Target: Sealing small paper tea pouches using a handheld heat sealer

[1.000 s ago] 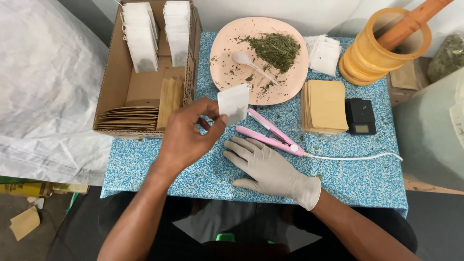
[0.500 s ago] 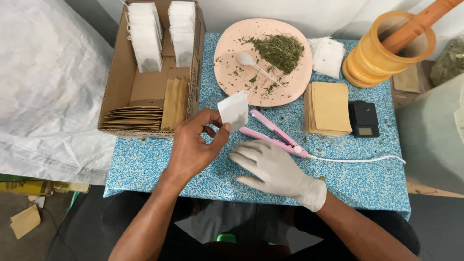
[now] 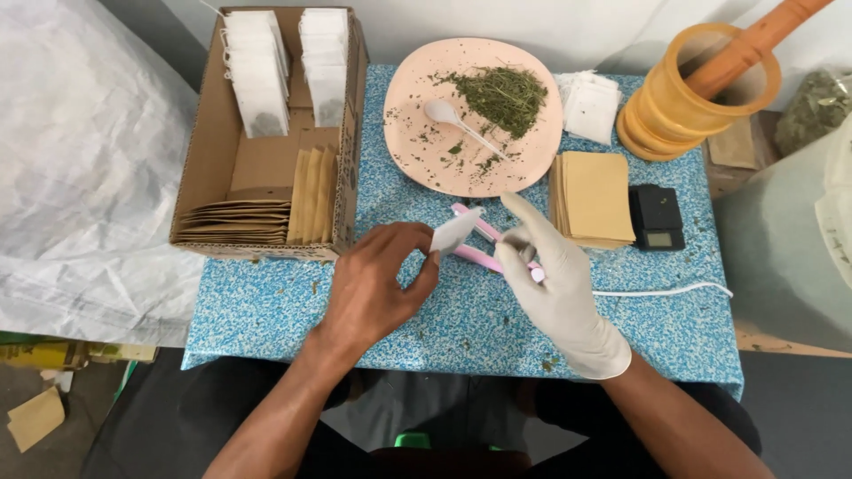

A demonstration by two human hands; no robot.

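speckled blue table (image 3: 266, 310) beside white sheeting (image 3: 80, 160); left hand (image 3: 377, 284) pinches a white sachet (image 3: 454, 232), gloved right hand (image 3: 555, 284) open.

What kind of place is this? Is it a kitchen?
Probably a small home workbench for packing dried herbs into little bags, not a kitchen. A pink plate holds crumbled green herbs, a cardboard box holds rows of filled white sachets, and a wooden mortar stands by.
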